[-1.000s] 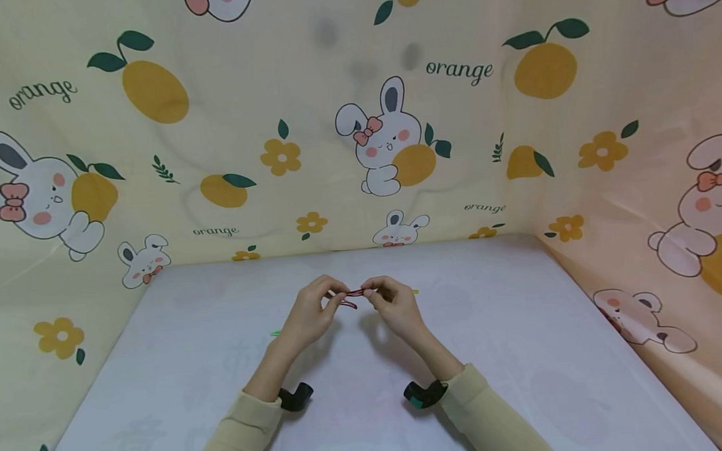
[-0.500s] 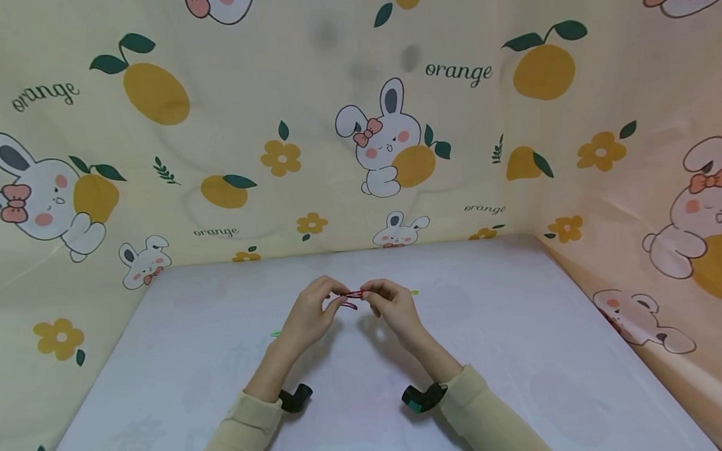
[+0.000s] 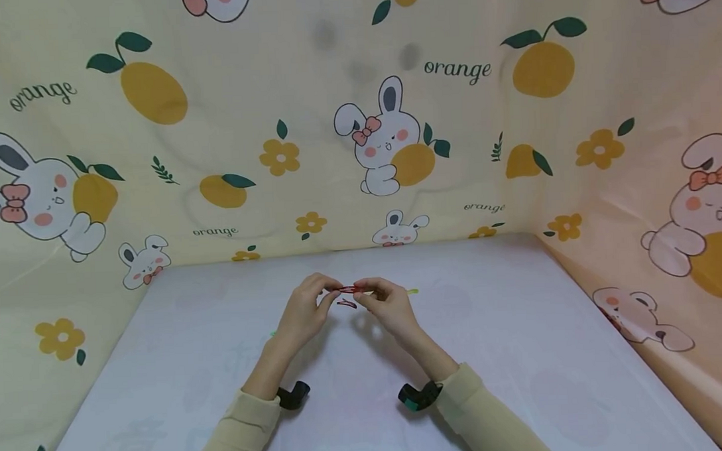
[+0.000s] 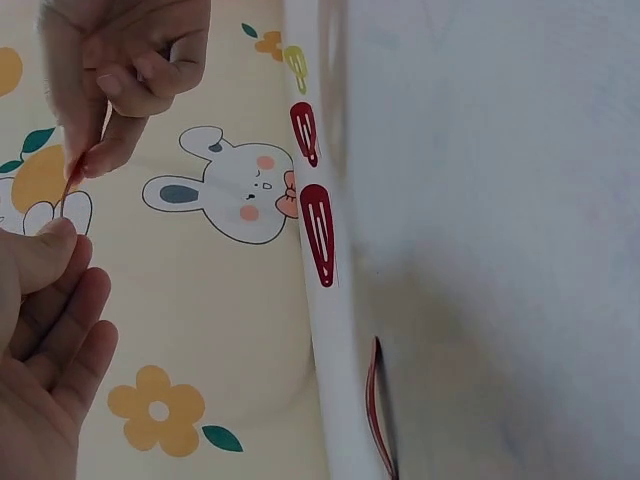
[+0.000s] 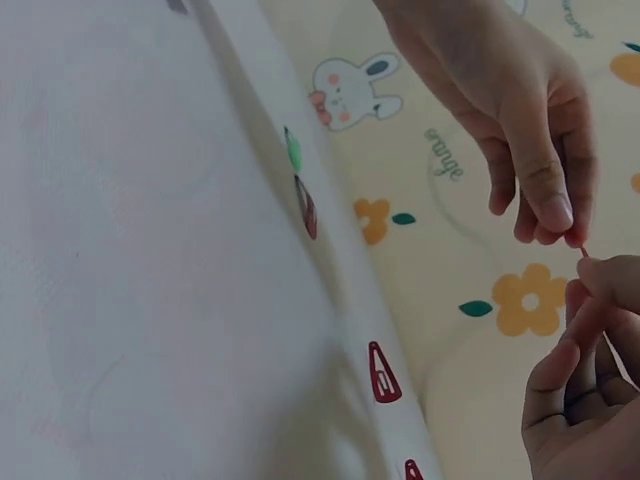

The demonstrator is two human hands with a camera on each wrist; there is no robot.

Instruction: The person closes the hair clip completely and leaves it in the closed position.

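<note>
Both hands pinch the same red snap hair clip [image 3: 348,289], raised over the far middle of the table. My left hand [image 3: 304,309] holds its left end between thumb and fingertips, and my right hand [image 3: 390,307] has the right end. Seen from the left wrist, the held clip [image 4: 68,192] is edge-on, a thin red line between the hands. Just below the hands in the head view, another red hair clip [image 3: 347,304] lies on the table. The fingertips cover both ends of the held clip.
On the white table [image 3: 355,411], several loose clips lie about: a yellow one [image 4: 295,68], red ones [image 4: 318,232], a green one [image 5: 293,150] and a dark red one [image 5: 306,208]. Behind rises a cream cloth [image 3: 308,68] printed with rabbits and oranges.
Both hands have shifted slightly left and up with the held clip, which now shows more of its length between the fingers. More of the red clip on the table is uncovered.
</note>
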